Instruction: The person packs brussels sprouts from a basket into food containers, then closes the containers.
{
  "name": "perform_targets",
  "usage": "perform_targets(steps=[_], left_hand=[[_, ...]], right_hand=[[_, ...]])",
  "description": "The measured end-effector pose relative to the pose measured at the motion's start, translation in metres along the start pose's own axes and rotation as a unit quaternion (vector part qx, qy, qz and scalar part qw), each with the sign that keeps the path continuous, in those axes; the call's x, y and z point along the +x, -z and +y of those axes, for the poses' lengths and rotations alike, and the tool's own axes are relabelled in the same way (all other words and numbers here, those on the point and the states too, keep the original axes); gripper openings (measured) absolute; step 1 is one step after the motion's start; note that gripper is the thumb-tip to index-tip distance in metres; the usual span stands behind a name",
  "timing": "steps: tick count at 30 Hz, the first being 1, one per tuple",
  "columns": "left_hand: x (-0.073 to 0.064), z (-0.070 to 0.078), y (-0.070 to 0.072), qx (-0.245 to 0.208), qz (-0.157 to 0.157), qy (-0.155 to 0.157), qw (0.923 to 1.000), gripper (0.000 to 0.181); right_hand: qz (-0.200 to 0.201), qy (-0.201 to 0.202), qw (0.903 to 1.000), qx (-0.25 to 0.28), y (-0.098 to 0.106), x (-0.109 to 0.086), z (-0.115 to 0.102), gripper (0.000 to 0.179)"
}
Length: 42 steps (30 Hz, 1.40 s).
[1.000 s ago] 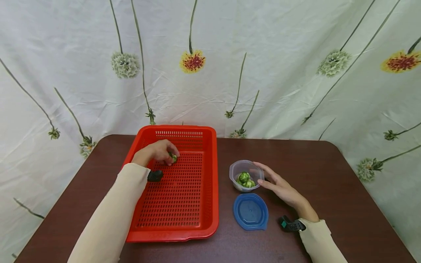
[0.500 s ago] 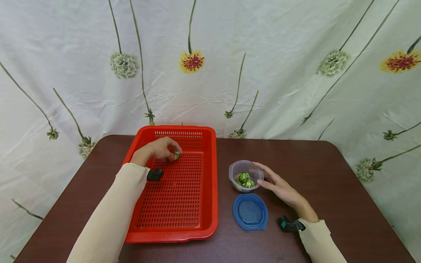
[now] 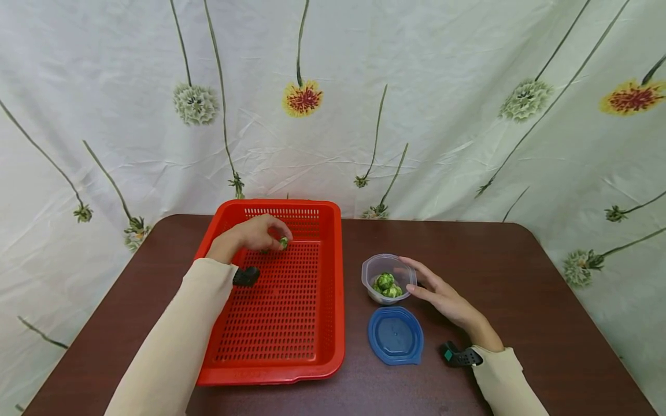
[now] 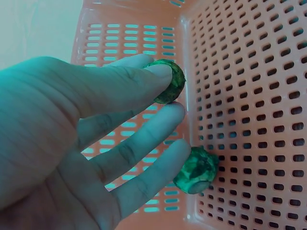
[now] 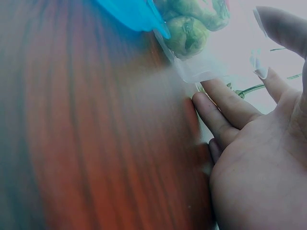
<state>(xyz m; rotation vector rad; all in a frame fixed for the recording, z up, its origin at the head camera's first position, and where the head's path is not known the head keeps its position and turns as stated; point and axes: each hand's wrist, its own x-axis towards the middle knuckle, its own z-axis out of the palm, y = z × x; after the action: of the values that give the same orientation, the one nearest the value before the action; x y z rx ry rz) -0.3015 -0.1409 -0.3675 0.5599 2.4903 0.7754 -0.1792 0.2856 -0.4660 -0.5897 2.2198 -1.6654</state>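
My left hand reaches into the red perforated basket and pinches a Brussels sprout between thumb and fingertips. Below those fingers, in the left wrist view, a second Brussels sprout lies on the basket's floor against its end wall; the hand mostly covers it in the head view. Over to the right, my right hand holds the side of a clear plastic container, thumb at the near side of the rim and fingers round the far side. Several Brussels sprouts lie inside this container.
A blue lid lies flat just in front of the container. Everything stands on a dark brown table. A white flower-printed cloth hangs behind the table's far edge. Each wrist wears a black strap.
My left hand, with the pinched Brussels sprout, has shifted slightly right and up, and part of the other sprout now shows beneath it. The right hand and container stay put.
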Motion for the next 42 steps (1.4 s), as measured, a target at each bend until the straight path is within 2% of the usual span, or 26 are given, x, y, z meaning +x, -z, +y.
perform_targets(steps=[14, 18, 25, 33, 38, 42], left_hand=[[0.000, 0.014, 0.002, 0.020, 0.027, -0.021, 0.9992, 0.030], [0.000, 0.017, 0.002, 0.020, 0.024, -0.027, 0.9992, 0.030], [-0.002, 0.023, 0.003, -0.013, 0.007, -0.033, 0.9994, 0.032], [-0.002, 0.031, 0.005, -0.003, 0.017, -0.068, 0.9976, 0.031], [-0.006, 0.042, 0.008, 0.005, 0.021, -0.072, 0.9972, 0.030], [-0.008, 0.052, 0.009, 0.019, 0.025, -0.088, 0.9956, 0.030]], right_hand=[[-0.002, -0.002, 1.0000, 0.002, -0.001, -0.001, -0.002, 0.059], [0.001, -0.004, 1.0000, -0.002, 0.000, 0.000, 0.000, 0.059], [-0.001, 0.002, 1.0000, -0.008, 0.000, 0.001, 0.001, 0.059], [-0.004, 0.006, 1.0000, -0.005, 0.000, 0.000, -0.002, 0.059], [-0.006, 0.009, 0.9999, -0.001, 0.000, 0.001, -0.002, 0.059], [-0.006, 0.010, 0.9999, -0.003, 0.000, 0.000, 0.000, 0.059]])
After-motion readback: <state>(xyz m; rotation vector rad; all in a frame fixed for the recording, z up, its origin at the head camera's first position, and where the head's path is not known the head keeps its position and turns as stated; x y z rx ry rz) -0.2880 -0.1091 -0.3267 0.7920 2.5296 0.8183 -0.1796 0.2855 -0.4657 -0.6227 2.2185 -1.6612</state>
